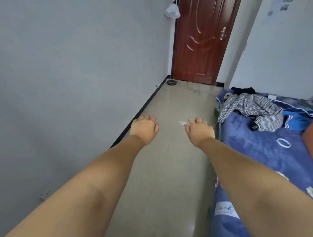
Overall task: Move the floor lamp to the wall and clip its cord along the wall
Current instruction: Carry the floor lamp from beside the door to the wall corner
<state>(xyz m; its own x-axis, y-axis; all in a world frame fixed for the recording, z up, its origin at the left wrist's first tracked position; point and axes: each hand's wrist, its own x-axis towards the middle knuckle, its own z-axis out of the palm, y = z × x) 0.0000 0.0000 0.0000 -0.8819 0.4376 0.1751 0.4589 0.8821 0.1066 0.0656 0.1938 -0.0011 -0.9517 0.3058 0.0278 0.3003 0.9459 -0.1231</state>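
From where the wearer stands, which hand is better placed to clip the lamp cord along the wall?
The left hand. It hangs empty beside the baseboard of the wall where the floor lamp stands; the right hand is out over the floor near the bed.

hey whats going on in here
A person stands with both arms stretched out over the floor, left hand and right hand open and holding nothing. The floor lamp already stands in the far corner by the left wall, beside the door. Its cord lies loose on the floor near the door, not clipped yet.
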